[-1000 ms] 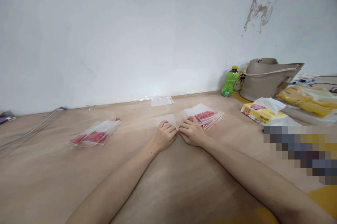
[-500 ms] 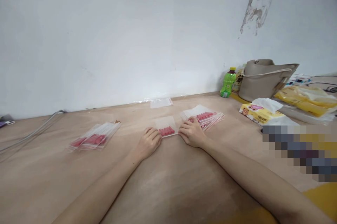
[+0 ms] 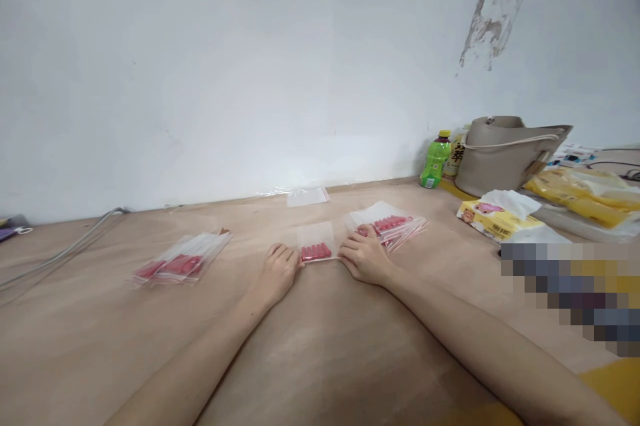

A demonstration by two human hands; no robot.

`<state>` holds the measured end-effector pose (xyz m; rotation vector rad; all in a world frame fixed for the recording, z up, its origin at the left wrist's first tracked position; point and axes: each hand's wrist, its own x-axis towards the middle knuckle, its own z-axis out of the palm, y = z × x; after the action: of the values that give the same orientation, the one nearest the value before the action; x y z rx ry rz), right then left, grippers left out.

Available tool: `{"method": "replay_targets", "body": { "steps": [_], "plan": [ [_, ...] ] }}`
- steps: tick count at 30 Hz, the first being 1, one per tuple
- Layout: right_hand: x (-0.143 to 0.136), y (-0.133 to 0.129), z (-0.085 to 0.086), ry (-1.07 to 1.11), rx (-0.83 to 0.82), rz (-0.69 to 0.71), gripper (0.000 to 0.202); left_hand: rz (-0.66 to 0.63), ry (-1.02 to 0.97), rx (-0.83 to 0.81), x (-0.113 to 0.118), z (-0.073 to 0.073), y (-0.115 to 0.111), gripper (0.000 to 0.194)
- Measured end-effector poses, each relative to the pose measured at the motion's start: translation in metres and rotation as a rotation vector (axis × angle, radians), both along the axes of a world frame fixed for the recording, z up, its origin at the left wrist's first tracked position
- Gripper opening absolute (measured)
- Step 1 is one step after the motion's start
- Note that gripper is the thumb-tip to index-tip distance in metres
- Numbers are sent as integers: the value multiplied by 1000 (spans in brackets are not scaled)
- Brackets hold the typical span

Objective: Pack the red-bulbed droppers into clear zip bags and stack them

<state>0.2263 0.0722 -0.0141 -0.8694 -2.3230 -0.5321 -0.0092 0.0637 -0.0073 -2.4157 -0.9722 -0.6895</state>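
Observation:
Between my hands lies a small clear bag with several red pieces in a row along its near edge. My left hand has its fingers closed at the bag's near left corner. At the near right corner, the closed fingers of my right hand grip the bag. Just beyond my right hand is a pile of similar bags with red pieces. Another pile of bags with red contents lies to the left. One more flat bag rests near the wall.
At the right stand a green bottle, a beige bucket bag and a yellow tissue box. Yellow plastic packaging lies farther right. A grey cable runs across the table's left side.
My left hand has shifted slightly left along the bag's near edge, uncovering more of its left side. My right hand has stayed nearly in place. The view has tilted slightly.

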Motion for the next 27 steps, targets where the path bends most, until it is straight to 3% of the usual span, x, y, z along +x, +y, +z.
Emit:
{"method": "replay_targets", "body": {
  "steps": [10, 13, 17, 19, 23, 27],
  "plan": [
    [-9, -5, -2, 41, -102, 45, 17, -77, -33, -114, -2, -2, -5, 18],
    [-16, -4, -6, 45, -134, 52, 18, -40, -96, -122, -5, 1, -12, 23],
    [-11, 4, 2, 39, -38, 49, 20, 57, -171, -93, -25, 6, -18, 25],
    [0, 9, 10, 62, -22, 31, 22, 143, -166, -50, -43, 7, -20, 24],
    [31, 11, 30, 15, -115, -131, 17, 447, -59, 108, -88, 8, -28, 26],
    [49, -1, 40, -43, -70, -268, 20, 746, -51, 180, -127, 14, -34, 44]
  ]
}}
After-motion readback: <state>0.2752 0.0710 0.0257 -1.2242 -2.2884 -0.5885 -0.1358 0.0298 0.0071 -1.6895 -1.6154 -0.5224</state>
